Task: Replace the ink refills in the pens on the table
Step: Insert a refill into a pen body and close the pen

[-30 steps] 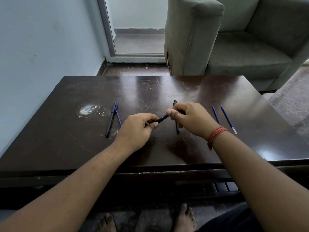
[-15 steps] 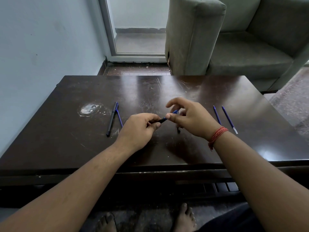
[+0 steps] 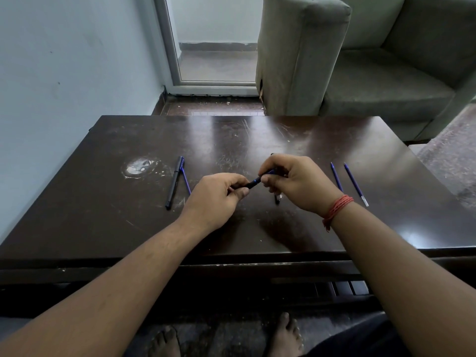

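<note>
Over the middle of the dark table (image 3: 257,140), my left hand (image 3: 216,197) grips a black pen barrel (image 3: 248,185), most of it hidden in the fist. My right hand (image 3: 298,181) pinches a blue refill (image 3: 268,173) that enters the barrel's end. Under my right hand lies another black pen (image 3: 277,199), only its near tip showing. At the left lie a black pen (image 3: 174,182) and a blue refill (image 3: 186,180) side by side. Two blue refills (image 3: 336,176) (image 3: 355,184) lie at the right.
A pale scuffed patch (image 3: 139,166) marks the table at the left. A grey armchair (image 3: 360,60) stands beyond the far edge, a glass door (image 3: 213,39) to its left. The wall runs along the left. My bare feet (image 3: 286,336) are under the near edge.
My right hand has shifted along the refill, its fingers lifting and curling back over it. The left hand has stayed holding the barrel in place.
</note>
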The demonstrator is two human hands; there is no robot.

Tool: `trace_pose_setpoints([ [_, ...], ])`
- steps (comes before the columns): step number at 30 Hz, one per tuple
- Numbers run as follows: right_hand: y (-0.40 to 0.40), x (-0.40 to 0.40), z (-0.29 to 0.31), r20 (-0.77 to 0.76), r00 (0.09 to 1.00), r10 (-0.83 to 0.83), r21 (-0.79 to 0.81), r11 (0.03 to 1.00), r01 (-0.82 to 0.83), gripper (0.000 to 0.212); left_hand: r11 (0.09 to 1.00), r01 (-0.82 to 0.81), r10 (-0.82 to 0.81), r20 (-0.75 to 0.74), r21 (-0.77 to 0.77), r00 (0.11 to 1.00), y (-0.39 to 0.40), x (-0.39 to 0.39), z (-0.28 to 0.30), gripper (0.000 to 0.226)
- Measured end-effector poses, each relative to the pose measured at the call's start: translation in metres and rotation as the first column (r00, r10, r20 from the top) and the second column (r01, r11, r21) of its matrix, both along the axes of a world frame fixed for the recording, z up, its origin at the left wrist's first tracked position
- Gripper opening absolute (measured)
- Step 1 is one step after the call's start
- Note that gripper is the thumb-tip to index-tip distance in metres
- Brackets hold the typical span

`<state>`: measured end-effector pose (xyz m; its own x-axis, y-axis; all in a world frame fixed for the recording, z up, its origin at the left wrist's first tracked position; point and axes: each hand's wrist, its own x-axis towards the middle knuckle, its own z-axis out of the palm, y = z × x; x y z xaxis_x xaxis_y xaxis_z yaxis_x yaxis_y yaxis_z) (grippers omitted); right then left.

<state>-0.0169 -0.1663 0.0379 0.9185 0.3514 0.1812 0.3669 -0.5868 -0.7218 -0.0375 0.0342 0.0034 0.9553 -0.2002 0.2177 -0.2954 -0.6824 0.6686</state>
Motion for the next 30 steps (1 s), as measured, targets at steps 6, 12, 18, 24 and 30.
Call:
trace_pose_setpoints([
  [6,0.005,0.002,0.000,0.083,0.991,-0.103,-0.172,0.978,0.116,0.037,1.000,-0.001,0.001,0.015,-0.009,1.000,-0.001,-0.001,0.001,0.015],
  [12,-0.003,0.003,0.001,0.043,0.999,0.003,-0.005,1.000,-0.003,0.012,1.000,-0.006,0.006,0.000,-0.026,1.000,-0.002,-0.001,0.001,0.014],
  [18,0.003,0.005,0.002,0.041,0.997,-0.059,-0.028,0.998,0.061,0.007,0.999,-0.004,0.003,-0.001,-0.045,1.000,-0.004,-0.001,-0.001,0.012],
  [24,0.012,0.005,0.005,0.029,0.992,-0.122,-0.064,0.990,0.123,0.017,0.999,-0.042,0.042,0.076,-0.004,0.996,-0.004,0.000,-0.001,0.012],
  [30,0.017,0.004,0.004,0.021,0.982,-0.187,-0.109,0.976,0.189,0.022,0.994,-0.078,0.067,0.128,0.081,0.989,-0.005,-0.001,-0.001,0.006],
])
